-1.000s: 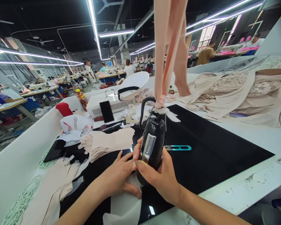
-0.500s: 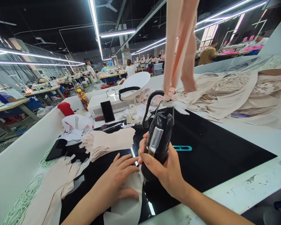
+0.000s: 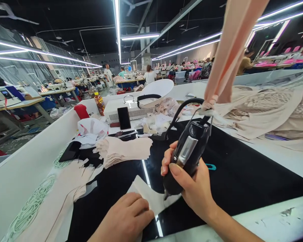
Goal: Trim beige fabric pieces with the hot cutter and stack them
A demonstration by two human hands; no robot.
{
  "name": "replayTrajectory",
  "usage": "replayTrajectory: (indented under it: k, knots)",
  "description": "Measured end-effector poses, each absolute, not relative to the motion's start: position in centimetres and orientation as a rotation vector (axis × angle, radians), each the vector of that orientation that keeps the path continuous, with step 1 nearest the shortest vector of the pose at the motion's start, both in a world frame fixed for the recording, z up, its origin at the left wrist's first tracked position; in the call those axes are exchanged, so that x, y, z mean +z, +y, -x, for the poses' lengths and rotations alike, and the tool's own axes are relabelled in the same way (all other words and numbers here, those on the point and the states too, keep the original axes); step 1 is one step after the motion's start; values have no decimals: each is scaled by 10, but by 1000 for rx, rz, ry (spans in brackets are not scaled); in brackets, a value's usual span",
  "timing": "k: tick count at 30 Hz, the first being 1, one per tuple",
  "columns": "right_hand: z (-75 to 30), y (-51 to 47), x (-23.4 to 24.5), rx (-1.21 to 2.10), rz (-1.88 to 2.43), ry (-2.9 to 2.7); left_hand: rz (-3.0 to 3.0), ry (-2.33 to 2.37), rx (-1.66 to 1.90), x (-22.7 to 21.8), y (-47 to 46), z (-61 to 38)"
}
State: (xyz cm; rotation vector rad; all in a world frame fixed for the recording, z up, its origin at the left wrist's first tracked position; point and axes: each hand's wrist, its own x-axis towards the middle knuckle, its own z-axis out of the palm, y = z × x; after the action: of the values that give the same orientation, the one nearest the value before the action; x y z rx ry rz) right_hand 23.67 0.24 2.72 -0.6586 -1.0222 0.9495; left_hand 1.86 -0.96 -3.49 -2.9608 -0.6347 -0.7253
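Observation:
My right hand is wrapped round a black hand-held electric tool with a silver metal plate on its side. The tool leans, its narrow tip down at a pale beige fabric piece. A pink cloth strip is knotted to its top and runs upward. My left hand lies on the near part of the fabric piece with curled fingers, seemingly gripping it; the fingertips are partly hidden. Underneath is a glossy black board. Beyond the hands lies a stack of cut beige pieces.
More beige strips lie at the left beside green cord bundles. A teal tool lies right of my right hand. Farther back are a phone, a white box and a plastic bag. Lacy garments are heaped at right.
My right hand and the tool have shifted right in view. My left hand has gone from spread fingers to curled ones, lower down. The fabric piece now lies farther forward, under the tool's tip.

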Motion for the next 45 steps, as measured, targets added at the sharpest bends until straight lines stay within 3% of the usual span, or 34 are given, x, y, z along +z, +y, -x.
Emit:
replayTrajectory:
  k: [7, 13, 30, 45]
  knots:
    - [-237, -1, 25, 956, 655, -1060, 3211, -644, -698, -9, 1, -1]
    - [-242, -5, 17, 959, 663, -1077, 3106, -922, -797, -21, 14, -19]
    - [-258, -13, 14, 981, 669, -1158, 3016, -765, -750, -36, 26, -24]
    - [-210, 41, 24, 944, 670, -969, 3120, -829, -765, -38, 28, -13]
